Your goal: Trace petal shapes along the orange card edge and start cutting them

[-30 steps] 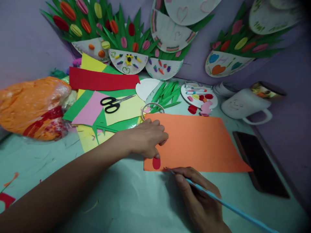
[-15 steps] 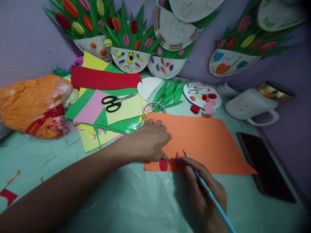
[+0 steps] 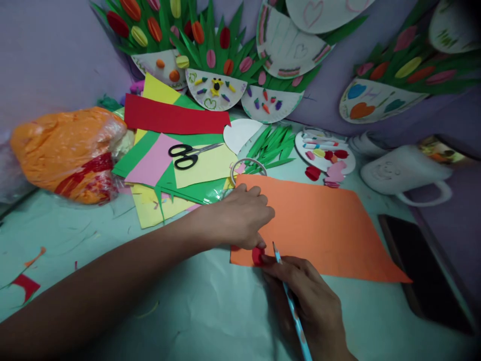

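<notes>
A sheet of orange paper (image 3: 319, 225) lies on the table before me. My left hand (image 3: 244, 215) rests on its left part, fingers curled and pressing down. The left thumb reaches the top of a small red paper oval (image 3: 257, 256) near the sheet's lower left edge. My right hand (image 3: 311, 301) is closed around a light blue patterned pencil (image 3: 291, 303), its dark point up and leftward. The right fingertips touch the red oval's right side and partly cover it. Behind the left hand lies a ring-shaped roll (image 3: 248, 161), partly hidden.
Black-handled scissors (image 3: 188, 156) lie on coloured paper sheets (image 3: 154, 160). Green paper strips (image 3: 268, 148) and a paper plate with cut pieces (image 3: 325, 150) sit behind. A white mug (image 3: 402, 170) and dark phone (image 3: 421, 271) are right, an orange plastic-wrapped bundle (image 3: 67, 150) left.
My right hand has moved left with the pencil, and its fingertips now reach the red oval. The pencil stands more upright. My left hand stays on the orange paper; the whole view has shifted slightly.
</notes>
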`<state>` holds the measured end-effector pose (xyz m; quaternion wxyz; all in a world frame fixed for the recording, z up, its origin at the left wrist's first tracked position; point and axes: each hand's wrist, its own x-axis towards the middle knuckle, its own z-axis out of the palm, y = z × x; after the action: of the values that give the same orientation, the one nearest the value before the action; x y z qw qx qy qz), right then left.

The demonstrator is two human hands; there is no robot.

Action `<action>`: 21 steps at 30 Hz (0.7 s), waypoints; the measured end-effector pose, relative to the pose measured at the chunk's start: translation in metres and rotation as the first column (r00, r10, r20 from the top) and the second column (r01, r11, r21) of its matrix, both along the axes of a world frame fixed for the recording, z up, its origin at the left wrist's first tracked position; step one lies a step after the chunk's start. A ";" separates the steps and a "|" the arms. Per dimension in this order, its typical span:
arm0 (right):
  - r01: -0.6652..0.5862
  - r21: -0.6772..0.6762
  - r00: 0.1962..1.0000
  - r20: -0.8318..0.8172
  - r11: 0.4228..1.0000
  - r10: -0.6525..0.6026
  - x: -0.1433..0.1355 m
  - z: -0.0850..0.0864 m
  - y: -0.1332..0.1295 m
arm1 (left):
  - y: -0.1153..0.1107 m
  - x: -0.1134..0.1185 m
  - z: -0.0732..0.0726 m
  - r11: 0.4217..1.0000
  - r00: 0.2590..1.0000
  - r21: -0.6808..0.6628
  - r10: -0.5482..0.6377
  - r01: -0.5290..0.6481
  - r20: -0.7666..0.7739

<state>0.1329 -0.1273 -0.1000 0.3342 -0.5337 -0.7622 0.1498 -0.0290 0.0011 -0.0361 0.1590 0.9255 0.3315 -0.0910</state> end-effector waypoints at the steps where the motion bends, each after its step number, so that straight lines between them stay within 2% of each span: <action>1: 0.010 -0.005 1.000 -0.010 1.000 -0.010 0.000 0.000 0.000 | 0.000 -0.001 -0.002 1.000 1.000 0.011 -0.003 0.003 0.018; 6: 0.021 -0.005 0.999 -0.043 1.000 -0.021 0.000 -0.001 0.001 | 0.000 -0.003 -0.006 1.000 0.999 0.020 -0.008 0.007 0.040; 10: -0.009 -0.009 1.000 -0.029 1.000 0.009 0.001 0.001 0.001 | -0.001 -0.001 -0.003 1.000 0.999 0.012 0.000 0.000 0.032; 16: 0.167 -0.062 0.967 -0.185 0.984 -0.176 0.003 0.003 0.001 | -0.002 0.000 0.000 1.000 1.000 -0.015 0.023 -0.024 -0.020; 18: 0.150 -0.044 0.970 -0.188 0.988 -0.155 0.003 0.004 0.002 | -0.002 -0.001 -0.003 1.000 1.000 0.011 0.020 -0.021 0.007; 21: 0.057 -0.012 0.984 -0.168 0.998 -0.059 0.002 0.007 0.003 | -0.002 -0.001 -0.006 0.999 0.999 0.028 0.017 -0.018 0.033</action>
<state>0.1352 -0.1247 -0.0934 0.3998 -0.5423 -0.7148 0.1874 -0.0303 -0.0012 -0.0425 0.1523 0.9260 0.3383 -0.0696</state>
